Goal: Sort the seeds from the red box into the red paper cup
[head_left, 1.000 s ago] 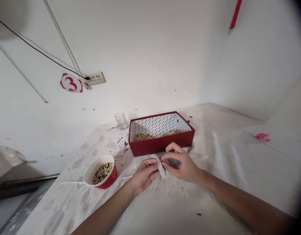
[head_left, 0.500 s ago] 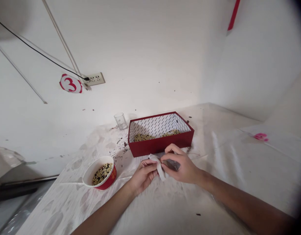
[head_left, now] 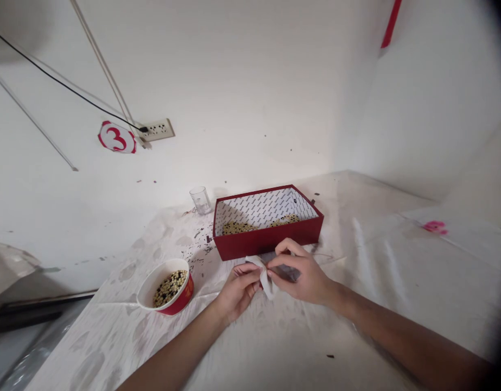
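Observation:
Just in front of the red box, a small white piece of soft, cloth-like material is held up between my two hands. Closed fingers of my left hand grip its left side. My right hand pinches at its upper right edge, thumb and forefinger together; its other fingers are bent. The fingertips hide part of the piece, and I cannot tell whether anything is inside it. Behind my hands stands the open red box, with pale and black bean-like grains on its bottom.
To the left, a red and white paper bowl holds similar grains. A clear glass stands by the wall, with dark scraps scattered near the box. A socket with a black cable is on the wall.
My fingers have shifted slightly on the white piece, and its upper end now leans a bit further left. The box, bowl and glass stay in place.

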`<state>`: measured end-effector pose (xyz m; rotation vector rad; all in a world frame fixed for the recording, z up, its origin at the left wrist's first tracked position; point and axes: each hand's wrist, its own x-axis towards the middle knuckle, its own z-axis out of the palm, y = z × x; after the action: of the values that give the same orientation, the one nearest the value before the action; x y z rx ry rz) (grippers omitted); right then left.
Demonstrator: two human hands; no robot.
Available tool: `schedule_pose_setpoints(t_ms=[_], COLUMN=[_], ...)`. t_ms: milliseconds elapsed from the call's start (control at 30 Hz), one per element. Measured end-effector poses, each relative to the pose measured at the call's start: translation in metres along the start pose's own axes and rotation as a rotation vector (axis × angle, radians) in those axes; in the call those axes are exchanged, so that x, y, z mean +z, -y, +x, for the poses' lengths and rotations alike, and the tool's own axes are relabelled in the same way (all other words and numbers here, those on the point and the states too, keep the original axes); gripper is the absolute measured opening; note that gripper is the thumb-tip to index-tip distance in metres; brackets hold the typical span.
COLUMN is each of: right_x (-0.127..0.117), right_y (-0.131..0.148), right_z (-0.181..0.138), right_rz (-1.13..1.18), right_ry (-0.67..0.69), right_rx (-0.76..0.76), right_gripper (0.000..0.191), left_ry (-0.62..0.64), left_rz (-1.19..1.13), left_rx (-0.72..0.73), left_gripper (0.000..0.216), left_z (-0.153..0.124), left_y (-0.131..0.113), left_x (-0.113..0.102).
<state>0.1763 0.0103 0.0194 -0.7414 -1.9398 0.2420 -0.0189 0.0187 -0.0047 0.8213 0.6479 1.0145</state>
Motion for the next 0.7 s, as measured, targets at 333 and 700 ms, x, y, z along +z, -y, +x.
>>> schedule_pose_setpoints(t_ms=[333,700], right_x=[-0.0013,-0.002], right_y=[0.001,0.0003], right_z=[-0.0005,0.0007], right_rz=[-0.006,-0.029], right_ry=[0.018,0.013], right_rx=[-0.003,0.012], right_gripper=[0.005,0.01], left_ry=[-0.007,-0.014], left_rz=[0.038,0.067], left_rx=[0.007,0.013], left_gripper=[0.018,0.02], left_z=[0.0001,-0.0017], left_y=[0.003,0.0024], left_x=[-0.0013,0.0053])
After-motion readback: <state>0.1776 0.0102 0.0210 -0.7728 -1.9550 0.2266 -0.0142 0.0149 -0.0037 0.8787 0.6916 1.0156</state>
